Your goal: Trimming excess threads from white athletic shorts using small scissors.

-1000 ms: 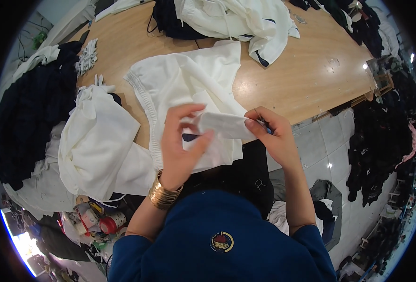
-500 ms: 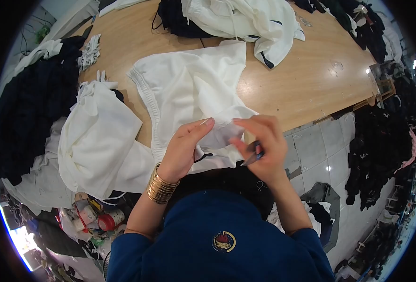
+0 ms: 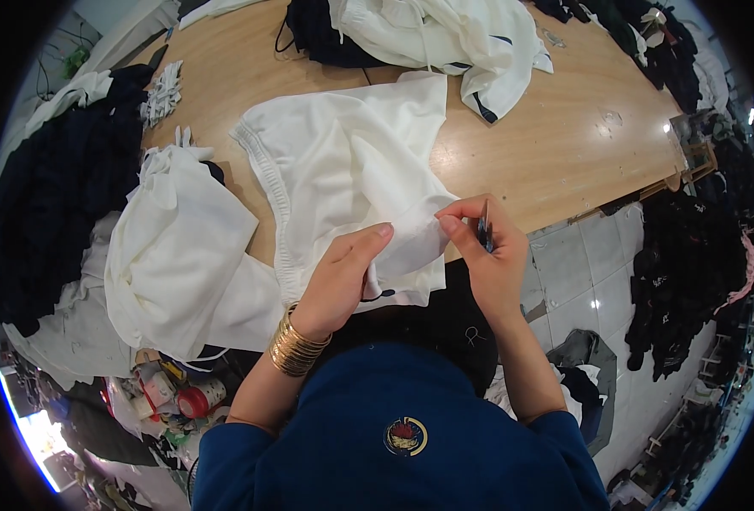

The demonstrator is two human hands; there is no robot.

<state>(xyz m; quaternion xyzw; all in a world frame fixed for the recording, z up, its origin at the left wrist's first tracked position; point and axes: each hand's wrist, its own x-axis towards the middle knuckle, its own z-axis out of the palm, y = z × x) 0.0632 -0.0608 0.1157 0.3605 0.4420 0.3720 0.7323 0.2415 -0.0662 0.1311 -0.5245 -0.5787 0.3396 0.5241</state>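
White shorts with a gathered elastic waistband lie spread at the table's near edge, the lower part hanging over it. My left hand grips a fold of the fabric, its thumb on top and the other fingers hidden beneath. A small dark patch shows just under that hand. To the right, my right hand pinches the edge of the same cloth between thumb and forefinger. Small dark thread snips sit in the right hand, blades pointing up and away. Between both hands the fabric is drawn out.
On the wooden table, more white garments lie at the far side. A white pile is at the left, beside dark clothes. A red-and-white container stands lower left. Black garments hang at the right.
My right hand has closed from a loose, blurred pose into a pinch on the cloth. The snips have swung from pointing down to pointing up. My left hand has barely shifted.
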